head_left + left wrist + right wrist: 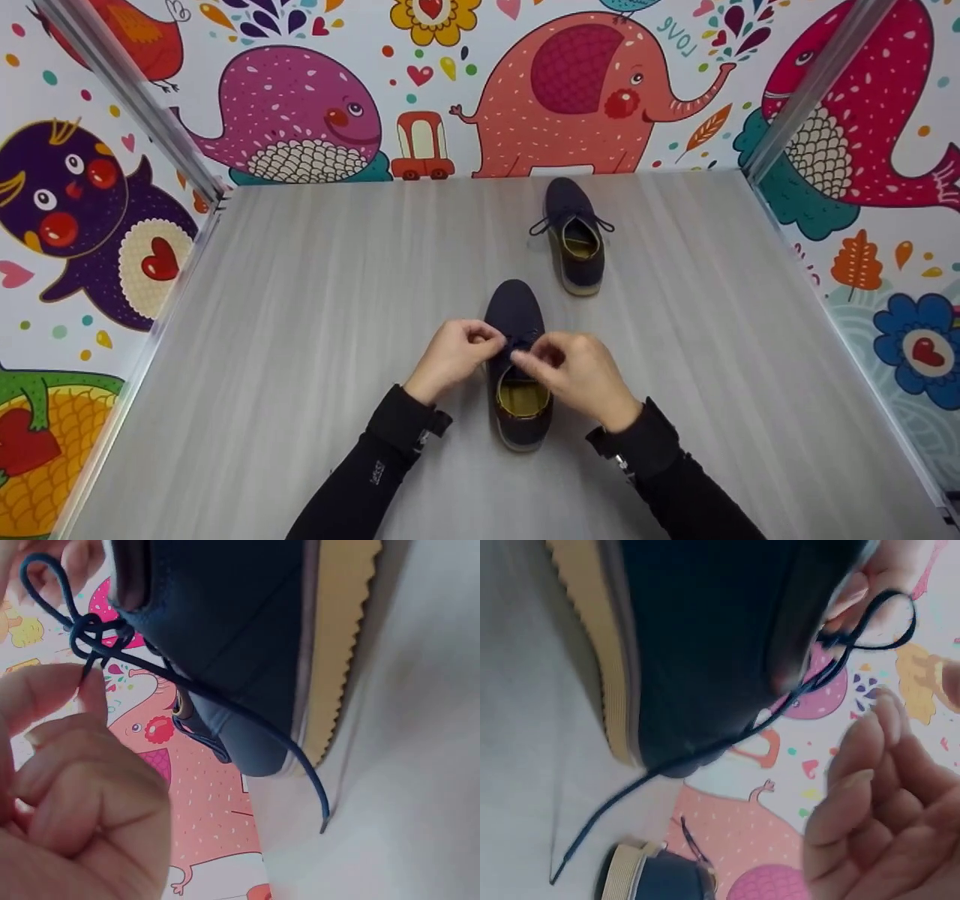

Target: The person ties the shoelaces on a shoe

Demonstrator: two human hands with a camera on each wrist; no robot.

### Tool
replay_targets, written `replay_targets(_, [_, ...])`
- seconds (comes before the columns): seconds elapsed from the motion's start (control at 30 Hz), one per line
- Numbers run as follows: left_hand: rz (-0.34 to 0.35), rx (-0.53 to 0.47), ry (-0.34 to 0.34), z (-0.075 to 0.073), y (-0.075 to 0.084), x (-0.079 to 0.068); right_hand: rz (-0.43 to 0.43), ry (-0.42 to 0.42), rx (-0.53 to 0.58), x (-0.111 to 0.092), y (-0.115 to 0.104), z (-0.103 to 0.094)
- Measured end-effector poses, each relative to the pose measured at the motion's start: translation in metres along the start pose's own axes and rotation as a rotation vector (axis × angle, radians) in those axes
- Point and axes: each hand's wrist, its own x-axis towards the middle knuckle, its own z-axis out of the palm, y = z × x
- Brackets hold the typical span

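Observation:
A navy shoe [517,304] with a tan sole stands on the floor between my hands, its toe pointing away. My left hand [454,356] pinches a dark blue shoelace [247,720] close to the knot, between thumb and finger. Above the knot stands one lace loop [904,634]; a loose lace end trails down each side of the shoe. Beside the loop, my right hand [581,375] has its fingers loosely bent, apart from the lace in the right wrist view [889,817]. No lace shows between those fingers.
A second navy shoe [576,232], its lace tied in a bow, stands farther back and slightly right. Pale wood-look floor [360,300] lies under both. Panels with cartoon animals, such as an elephant [570,97], enclose the back and sides, with metal posts [142,97] at the corners.

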Motion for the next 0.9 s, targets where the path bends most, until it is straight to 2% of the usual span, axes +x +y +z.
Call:
replay_targets(0.1, [0.028,0.005,0.012,-0.001,-0.001,-0.004,0.019,-0.083,-0.039,-0.006,-0.005,0.005])
replay_targets(0.2, [0.052,0.008,0.019,-0.002,-0.002,-0.006,0.057,-0.113,-0.024,-0.008,-0.006,0.007])
replay_targets(0.5, [0.081,0.012,0.054,-0.008,-0.006,-0.011,0.174,-0.039,0.05,0.001,0.006,-0.003])
replay_targets(0.73, [0.057,0.029,0.074,-0.015,-0.013,-0.013,0.296,-0.029,0.123,0.004,0.019,-0.012])
replay_targets(0.9, [0.047,0.015,0.104,-0.021,-0.02,-0.016,0.359,-0.051,0.162,0.001,0.028,-0.012])
